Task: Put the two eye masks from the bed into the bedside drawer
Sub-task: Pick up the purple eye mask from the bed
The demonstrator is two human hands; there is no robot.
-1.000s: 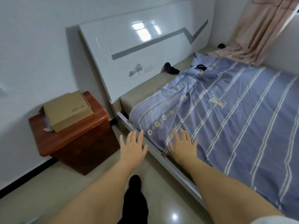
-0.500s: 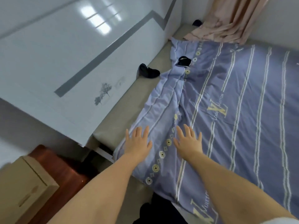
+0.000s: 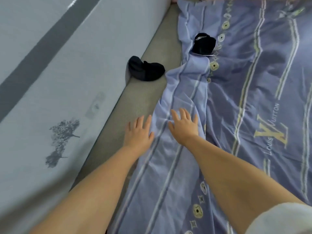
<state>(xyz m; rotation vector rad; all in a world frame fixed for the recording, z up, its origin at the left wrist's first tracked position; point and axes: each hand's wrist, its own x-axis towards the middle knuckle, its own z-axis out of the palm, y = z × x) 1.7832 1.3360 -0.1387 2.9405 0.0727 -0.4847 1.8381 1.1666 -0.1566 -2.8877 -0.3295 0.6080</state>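
Observation:
Two black eye masks lie at the head of the bed. One eye mask (image 3: 146, 70) rests on the bare grey mattress strip against the headboard. The other eye mask (image 3: 204, 44) sits farther off on the purple striped quilt, partly tucked into a fold. My left hand (image 3: 139, 132) hovers open over the mattress strip, well short of the nearer mask. My right hand (image 3: 184, 123) is open with fingers spread above the bunched quilt edge. Neither hand holds anything. The bedside drawer is out of view.
The glossy white headboard (image 3: 55, 85) with a grey stripe and tree print runs along the left. The purple quilt (image 3: 253, 102) covers the bed to the right, bunched into a ridge near the mattress strip (image 3: 121, 115). Pink curtain fabric shows at the top edge.
The view has swung away from the bedside cabinet and box and closed in on the bed's head. Both open hands have travelled forward over the bed toward the masks.

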